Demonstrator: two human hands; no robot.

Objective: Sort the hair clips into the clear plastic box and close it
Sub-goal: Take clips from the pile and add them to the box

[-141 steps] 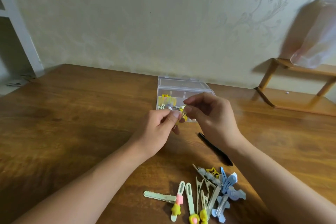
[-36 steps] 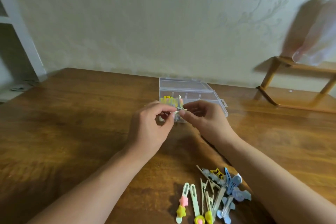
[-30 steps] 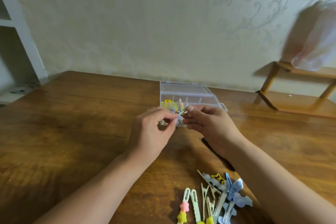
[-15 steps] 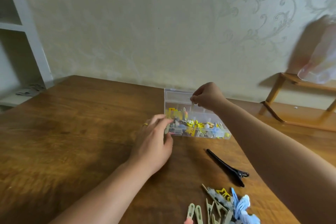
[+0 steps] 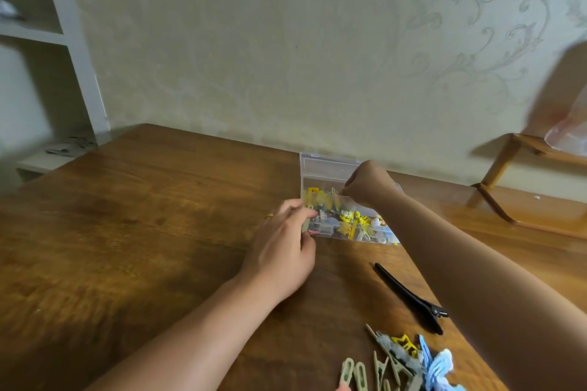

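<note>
Here we rest our left hand (image 5: 282, 247) on the wooden table (image 5: 127, 232) at the near left corner of the clear plastic box (image 5: 327, 168), fingers loosely extended and relaxed, the fingertips (image 5: 301, 211) touching the box's side wall; it grips nothing. A ring (image 5: 269, 216) shows on one finger. Our right hand (image 5: 365, 182) reaches over the box with its fingers curled downward above the left compartments; they appear to pinch something small there, but we cannot tell what it is, since the back of the hand hides the fingertips.

The box lies open, its lid tilted back toward the wall. Its compartments hold a jumble of small clips (image 5: 349, 220), mostly yellow, with some grey and pale ones mixed in.

Nearer to us, a long black clip (image 5: 409, 297) lies alone on the table, well apart from the box. At the bottom edge sits a loose pile of hair clips (image 5: 400, 362): pale green ones, greyish ones, a yellow one and a light blue butterfly-shaped one (image 5: 438, 368).
</note>
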